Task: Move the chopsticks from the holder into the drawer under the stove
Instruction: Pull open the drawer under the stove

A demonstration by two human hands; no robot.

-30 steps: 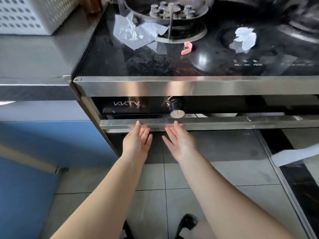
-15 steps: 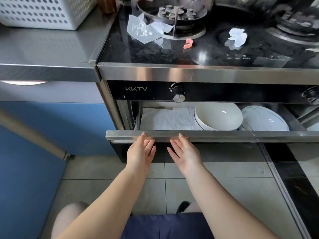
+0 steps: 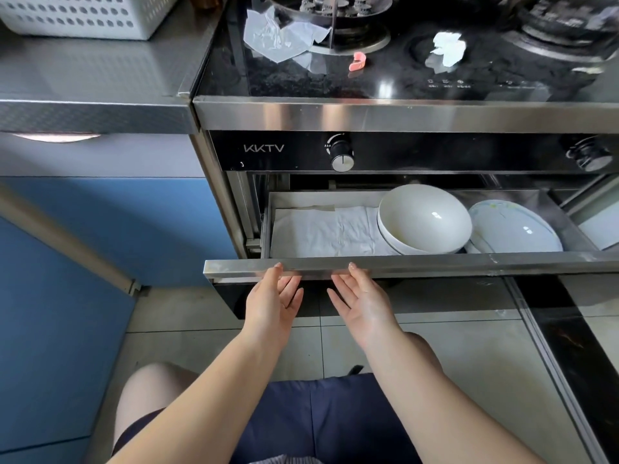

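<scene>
The drawer (image 3: 418, 264) under the black stove (image 3: 385, 78) stands pulled out, its steel front bar facing me. My left hand (image 3: 273, 303) and my right hand (image 3: 363, 304) reach palm-up under that bar, fingertips hooked on its lower edge. Inside the drawer lie a white cloth liner (image 3: 321, 231), stacked white bowls (image 3: 423, 222) and a white plate (image 3: 514, 231). No chopsticks or holder appear in view.
A white perforated basket (image 3: 77, 15) sits on the grey counter (image 3: 93, 75) at left. Crumpled paper (image 3: 278, 38), a pink clip (image 3: 357, 63) and burners lie on the stovetop. Two knobs (image 3: 341, 155) face front. Blue cabinets stand left; my knees are below.
The drawer has slid out toward me from nearly shut to wide open, both hands moving with its front bar. The bowls, plate and liner have come into view.
</scene>
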